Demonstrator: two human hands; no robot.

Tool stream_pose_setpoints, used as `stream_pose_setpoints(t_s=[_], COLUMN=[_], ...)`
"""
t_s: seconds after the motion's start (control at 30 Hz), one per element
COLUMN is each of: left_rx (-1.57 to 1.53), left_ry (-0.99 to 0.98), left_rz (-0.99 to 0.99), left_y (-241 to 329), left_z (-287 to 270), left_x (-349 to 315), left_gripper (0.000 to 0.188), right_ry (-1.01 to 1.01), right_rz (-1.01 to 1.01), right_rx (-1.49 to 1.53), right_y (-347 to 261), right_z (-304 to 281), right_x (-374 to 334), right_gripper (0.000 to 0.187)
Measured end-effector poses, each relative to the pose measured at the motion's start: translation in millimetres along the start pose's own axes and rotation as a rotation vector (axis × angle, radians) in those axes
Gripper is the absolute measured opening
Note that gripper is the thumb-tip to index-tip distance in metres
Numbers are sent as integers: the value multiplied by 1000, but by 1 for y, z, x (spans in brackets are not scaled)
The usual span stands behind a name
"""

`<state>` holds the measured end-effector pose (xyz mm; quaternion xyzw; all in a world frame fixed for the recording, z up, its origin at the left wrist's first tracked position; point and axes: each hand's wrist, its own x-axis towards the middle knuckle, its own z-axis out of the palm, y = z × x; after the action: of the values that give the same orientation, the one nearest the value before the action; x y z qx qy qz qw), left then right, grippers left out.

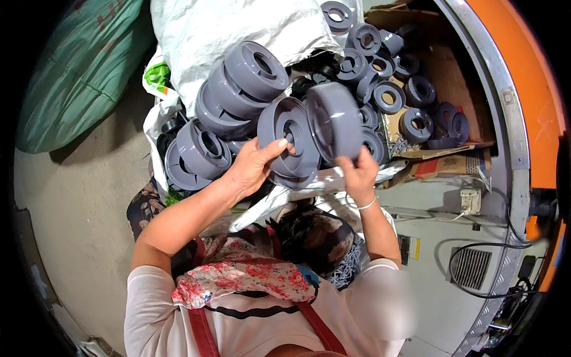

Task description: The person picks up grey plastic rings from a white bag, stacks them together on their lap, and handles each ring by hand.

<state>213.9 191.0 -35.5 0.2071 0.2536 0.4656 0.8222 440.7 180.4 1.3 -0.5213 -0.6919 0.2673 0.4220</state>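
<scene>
My left hand (254, 162) grips a grey round plastic fitting (278, 122) with a stepped, open centre, its thumb pressed on the inner edge. Beside it, my right hand (359, 176) pinches the lower rim of a second grey plastic ring (338, 122), tilted on its side and slightly blurred. The two pieces are close together; whether they touch, I cannot tell. Just beyond my left hand, several like fittings are stacked (253, 71) on a white woven sack (238, 27). More of them (205, 149) lie left of my left wrist.
At the right, a cardboard box (449, 71) holds several grey rings (389, 97). An orange machine frame (523, 65) curves past it. Below are a power socket (470, 201) and a black cable (452, 265). A green sack (89, 77) stands far left. Grey shavings (346, 269) lie near my right elbow.
</scene>
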Motion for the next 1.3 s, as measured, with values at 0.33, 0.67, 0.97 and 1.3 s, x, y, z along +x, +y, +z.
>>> stream_pose_setpoints(t_s=[0.33, 0.67, 0.97, 1.3], left_rx=[66, 114, 52, 8], left_ry=[-32, -40, 44, -200], left_rz=[55, 41, 97, -105], left_y=[-5, -8, -9, -3], left_z=[-10, -22, -13, -4], left_x=[-3, -2, -2, -15], left_gripper=[35, 29, 34, 44], right_ry=[-107, -395, -214, -633], right_rz=[420, 442, 231, -461], right_rx=[-747, -908, 140, -522], right_y=[79, 169, 23, -43], right_z=[-12, 90, 25, 15], right_x=[55, 140, 81, 30], right_gripper=[54, 81, 80, 69])
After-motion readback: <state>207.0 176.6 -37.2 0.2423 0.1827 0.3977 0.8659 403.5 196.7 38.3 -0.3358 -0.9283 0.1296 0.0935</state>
